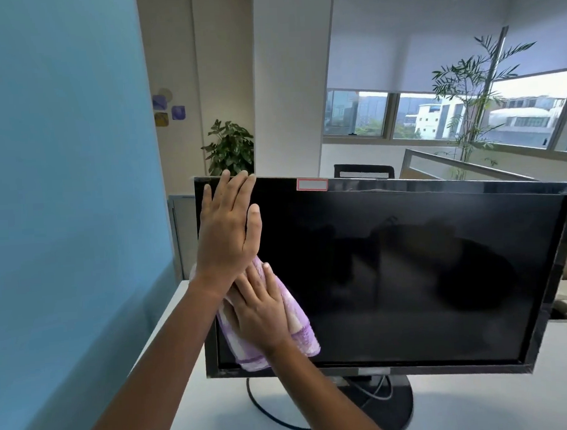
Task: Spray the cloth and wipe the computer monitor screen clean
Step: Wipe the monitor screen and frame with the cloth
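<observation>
A black computer monitor [408, 274] stands on a white desk, its dark screen facing me. My left hand [227, 227] lies flat and open against the screen's upper left corner, fingertips at the top bezel. Below it, my right hand [260, 310] presses a purple and white cloth [300, 324] flat against the lower left part of the screen. The cloth reaches down to the bottom bezel. No spray bottle is in view.
The monitor's round black stand [394, 401] and a black cable [268, 413] rest on the white desk [219, 412]. A blue partition wall [63, 192] rises at the left. Behind are a potted plant [230, 149], an office chair [363, 171] and windows.
</observation>
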{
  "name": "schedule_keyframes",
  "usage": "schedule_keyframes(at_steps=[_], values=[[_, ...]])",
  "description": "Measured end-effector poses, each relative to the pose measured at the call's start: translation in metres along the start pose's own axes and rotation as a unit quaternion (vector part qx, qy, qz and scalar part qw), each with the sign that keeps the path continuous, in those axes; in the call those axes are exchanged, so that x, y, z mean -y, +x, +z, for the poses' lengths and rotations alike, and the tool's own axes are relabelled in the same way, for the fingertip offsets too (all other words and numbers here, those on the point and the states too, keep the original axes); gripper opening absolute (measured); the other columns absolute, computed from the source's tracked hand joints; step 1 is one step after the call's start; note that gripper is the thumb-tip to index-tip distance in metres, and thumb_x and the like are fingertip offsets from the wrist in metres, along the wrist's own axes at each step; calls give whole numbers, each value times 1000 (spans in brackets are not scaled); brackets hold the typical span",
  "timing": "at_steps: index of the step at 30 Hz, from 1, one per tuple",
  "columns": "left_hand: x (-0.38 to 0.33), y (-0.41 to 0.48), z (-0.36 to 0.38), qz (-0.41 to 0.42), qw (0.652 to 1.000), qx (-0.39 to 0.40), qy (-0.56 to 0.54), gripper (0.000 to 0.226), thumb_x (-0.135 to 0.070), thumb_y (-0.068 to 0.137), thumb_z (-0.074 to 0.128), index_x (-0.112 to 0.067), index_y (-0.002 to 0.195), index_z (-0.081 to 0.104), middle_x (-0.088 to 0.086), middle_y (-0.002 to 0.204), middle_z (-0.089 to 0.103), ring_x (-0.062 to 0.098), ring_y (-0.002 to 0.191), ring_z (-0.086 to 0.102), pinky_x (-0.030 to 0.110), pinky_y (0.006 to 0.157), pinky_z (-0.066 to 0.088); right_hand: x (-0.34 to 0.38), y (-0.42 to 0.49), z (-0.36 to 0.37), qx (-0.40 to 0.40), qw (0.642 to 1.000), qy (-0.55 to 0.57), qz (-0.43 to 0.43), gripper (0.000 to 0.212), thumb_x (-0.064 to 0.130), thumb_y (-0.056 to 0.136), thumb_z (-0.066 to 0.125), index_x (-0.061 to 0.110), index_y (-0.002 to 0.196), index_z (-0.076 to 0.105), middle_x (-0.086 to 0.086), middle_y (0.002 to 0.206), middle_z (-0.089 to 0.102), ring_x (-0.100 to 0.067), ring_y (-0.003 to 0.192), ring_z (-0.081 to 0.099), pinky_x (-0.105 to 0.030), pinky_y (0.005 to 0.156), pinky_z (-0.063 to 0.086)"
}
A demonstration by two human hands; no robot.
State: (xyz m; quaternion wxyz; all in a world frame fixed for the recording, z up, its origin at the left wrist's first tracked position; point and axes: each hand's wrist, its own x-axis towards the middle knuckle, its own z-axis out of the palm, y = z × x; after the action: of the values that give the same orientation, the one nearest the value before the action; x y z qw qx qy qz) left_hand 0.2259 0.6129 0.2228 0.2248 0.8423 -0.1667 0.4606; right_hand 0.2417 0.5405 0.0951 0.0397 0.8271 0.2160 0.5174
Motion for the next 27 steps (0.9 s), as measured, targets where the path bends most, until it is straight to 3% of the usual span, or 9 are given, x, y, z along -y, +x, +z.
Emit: schedule_keyframes(at_steps=[4,8,11,13,16,19,23,25,27], values=[[10,-27,7,-37,998,-23,-42,58,-28,89,13,-7,141,26,9,153,22,20,143,12,37,118,7,-29,-11,-2,-15,998,-25,-58,45,36,91,41,24,133,48,2,139,51,-19,132,35,-44,108,26],[26,-63,19,-105,986,-35,-123,56,-31,90,10,-12,143,7,-2,152,5,8,142,5,20,117,-1,-69,-33,-8,-47,998,-35,13,45,35,97,26,18,136,37,-1,142,36,-24,131,34,-46,107,25],[33,-88,27,-157,965,-30,-208,50,-27,93,12,-18,142,3,-9,151,5,1,141,4,4,112,1,-106,-54,-12,-66,993,-68,66,45,35,97,24,14,134,39,-7,139,36,-30,129,35,-48,106,25],[34,-101,31,-196,944,-32,-263,51,-26,93,13,-20,143,7,-12,150,9,0,141,8,1,110,4,-121,-66,-13,-85,984,-64,141,46,36,98,23,10,132,40,-12,138,37,-34,128,34,-48,107,25],[35,-117,34,-249,911,-43,-327,53,-30,91,12,-18,143,14,-15,147,16,-3,138,14,-2,107,10,-118,-78,-15,-96,950,-36,295,49,34,98,26,5,136,34,-22,140,40,-36,132,30,-51,108,27],[36,-127,34,-288,887,-30,-361,53,-35,89,12,-21,141,13,-17,145,16,-4,137,16,-4,104,12,-94,-76,-15,-108,892,48,436,54,27,94,33,1,141,30,-26,145,33,-39,138,24,-55,109,28],[37,-137,35,-326,861,-23,-389,63,-37,86,14,-12,143,19,-14,145,19,1,138,18,8,110,14,-54,-56,-15,-124,815,131,551,58,30,94,32,-1,142,26,-25,150,23,-40,140,19,-57,111,24],[34,-140,35,-334,861,-24,-382,63,-37,86,14,-12,143,19,-13,145,20,0,137,19,-1,105,14,-33,-48,-12,-100,817,137,551,59,29,92,34,-5,140,28,-29,147,26,-45,137,22,-59,109,26],[31,-143,35,-337,863,-26,-377,62,-36,86,14,-12,143,18,-13,144,20,-1,136,18,-6,102,14,-11,-46,-8,-48,855,117,503,60,29,90,37,-7,137,31,-34,141,34,-50,132,29,-59,106,29]])
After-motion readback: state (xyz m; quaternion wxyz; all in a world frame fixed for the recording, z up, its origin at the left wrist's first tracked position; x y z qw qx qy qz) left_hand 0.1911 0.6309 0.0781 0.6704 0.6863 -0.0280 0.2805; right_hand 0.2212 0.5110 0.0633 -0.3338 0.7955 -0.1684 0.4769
